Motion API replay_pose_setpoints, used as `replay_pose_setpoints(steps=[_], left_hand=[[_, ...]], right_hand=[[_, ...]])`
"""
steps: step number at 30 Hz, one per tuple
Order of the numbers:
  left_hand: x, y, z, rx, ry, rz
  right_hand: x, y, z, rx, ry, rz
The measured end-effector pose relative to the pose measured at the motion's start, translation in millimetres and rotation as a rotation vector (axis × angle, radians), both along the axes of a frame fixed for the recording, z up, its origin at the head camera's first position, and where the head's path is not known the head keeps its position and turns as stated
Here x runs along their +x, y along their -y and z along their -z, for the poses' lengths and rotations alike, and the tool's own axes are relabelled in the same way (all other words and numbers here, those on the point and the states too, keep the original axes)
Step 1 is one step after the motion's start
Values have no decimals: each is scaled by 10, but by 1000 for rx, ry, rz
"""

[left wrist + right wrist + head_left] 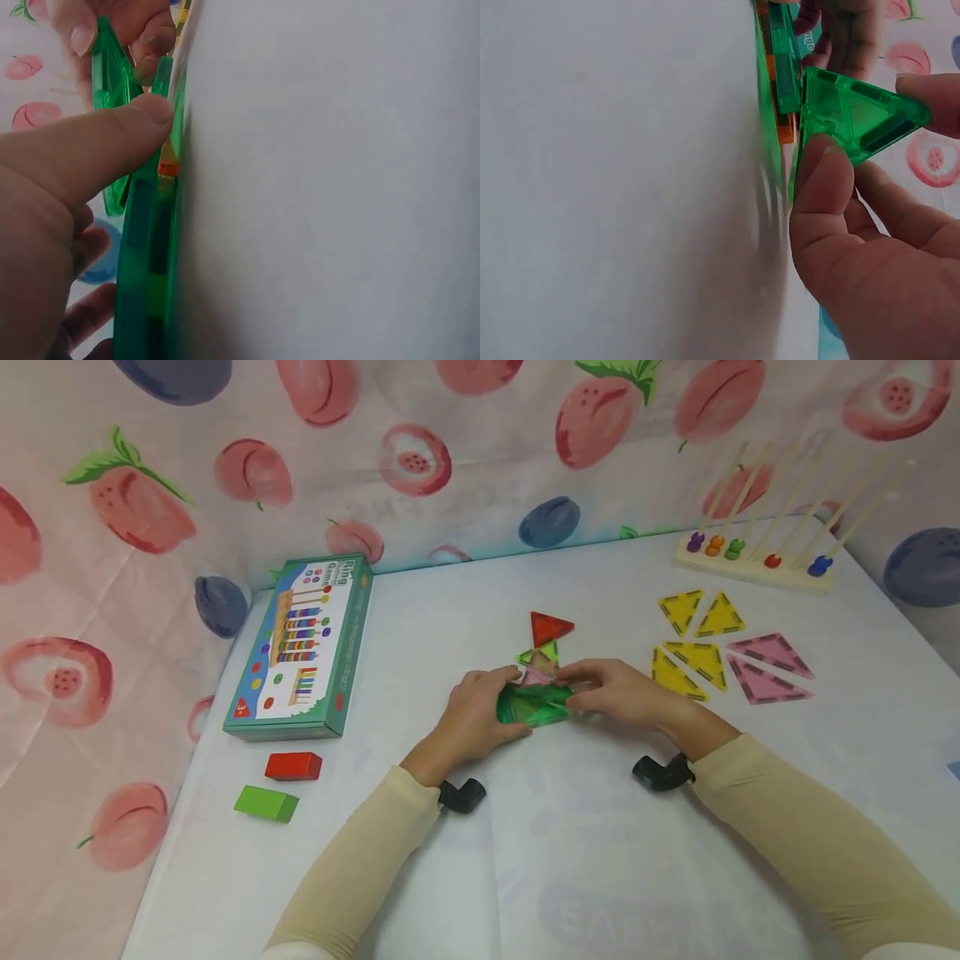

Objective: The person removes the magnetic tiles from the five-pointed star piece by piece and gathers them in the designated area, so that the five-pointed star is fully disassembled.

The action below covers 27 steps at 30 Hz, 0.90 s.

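Observation:
At the middle of the table my left hand (474, 714) grips green magnetic tiles (139, 247) low over the cloth, thumb across their edge. Opposite it, my right hand (626, 695) pinches a see-through green triangular magnetic tile (851, 112) between thumb and fingers, tilted up beside the other green tiles. An orange edge (168, 166) shows between the green ones in the left wrist view. Just beyond the hands lie a pinkish tile (538, 673), a light green tile (552, 651) and a red triangular tile (550, 628) in a line.
Yellow triangular tiles (678, 610) and pink triangular tiles (772, 652) lie to the right. Behind them stands a wooden peg rack (750, 572) with coloured rings. On the left are a game box (300, 643), a red block (293, 766) and a green block (266, 803).

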<state>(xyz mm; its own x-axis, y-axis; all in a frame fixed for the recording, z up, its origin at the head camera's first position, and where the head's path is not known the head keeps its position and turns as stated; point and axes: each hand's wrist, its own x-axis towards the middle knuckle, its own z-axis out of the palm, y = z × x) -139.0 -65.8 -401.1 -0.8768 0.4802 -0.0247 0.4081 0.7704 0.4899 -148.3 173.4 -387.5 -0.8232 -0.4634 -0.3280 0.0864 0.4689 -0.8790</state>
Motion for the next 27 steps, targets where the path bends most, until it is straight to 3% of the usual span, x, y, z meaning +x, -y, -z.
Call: replay_pose_setpoints(steps=[4,11,14,19,23,27], left_hand=[[-6,1,5,-6,24,13],[-25,4,-24,-27,33,43],[-54,-27,-57,-54,32,83],[-104,-97,-67,-107,33,153],[-131,-100,-43,-140,32,128],[-155,-95,-37,-161,41,75]], right_hand=[[42,-117,-25,45,11,20],[142,-402,-107,11,36,48],[166,-495,-169,0,26,79],[141,-640,-270,76,-64,167],[52,-734,-285,217,-160,185],[-89,-759,-260,302,-168,185]])
